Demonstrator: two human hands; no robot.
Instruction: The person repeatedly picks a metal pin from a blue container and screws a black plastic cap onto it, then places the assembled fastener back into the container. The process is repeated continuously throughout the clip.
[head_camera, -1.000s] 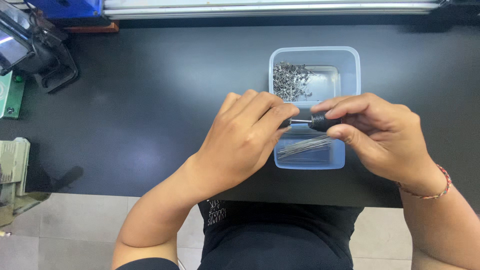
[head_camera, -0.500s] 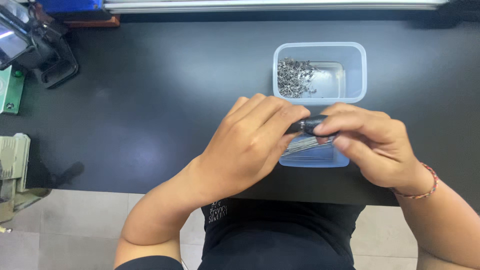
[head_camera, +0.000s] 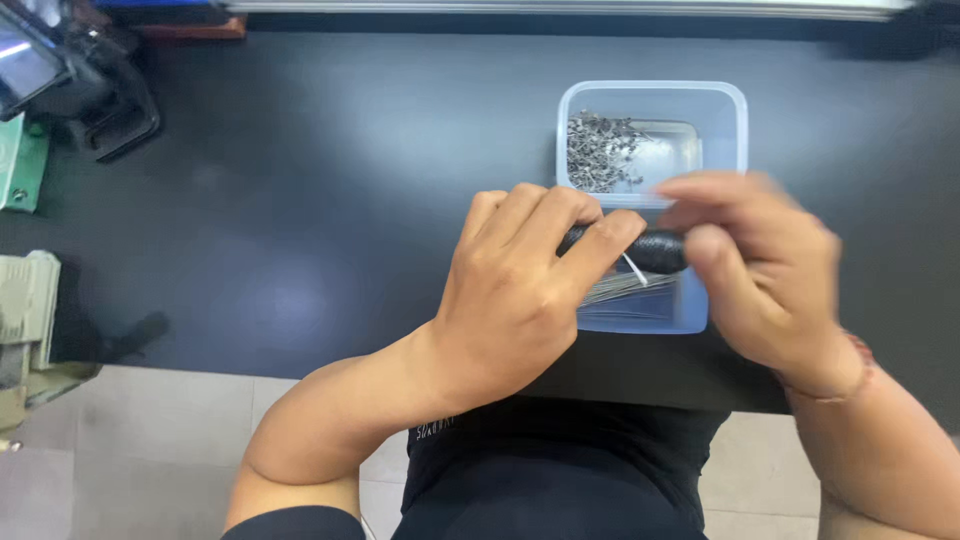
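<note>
My left hand (head_camera: 520, 290) and my right hand (head_camera: 765, 265) meet over the black table (head_camera: 300, 200), both gripping a small black cylindrical tool (head_camera: 650, 250) held sideways between them. A thin metal pin sticks out near my left fingertips. My right hand is blurred. Just behind the hands stands a clear plastic tub (head_camera: 740, 120) with a heap of small grey metal parts (head_camera: 600, 150) in its left corner. A second shallow clear tray (head_camera: 640, 300) with a bundle of thin metal pins lies under my hands, partly hidden.
A black device with a screen (head_camera: 70, 80) sits at the table's far left corner. A green object (head_camera: 20, 165) and a beige machine (head_camera: 30, 320) stand at the left edge. The table's front edge runs just below my hands.
Both hands with the black tool have stayed over the pin tray. My right hand has shifted and is now blurred with motion. The view has moved slightly.
</note>
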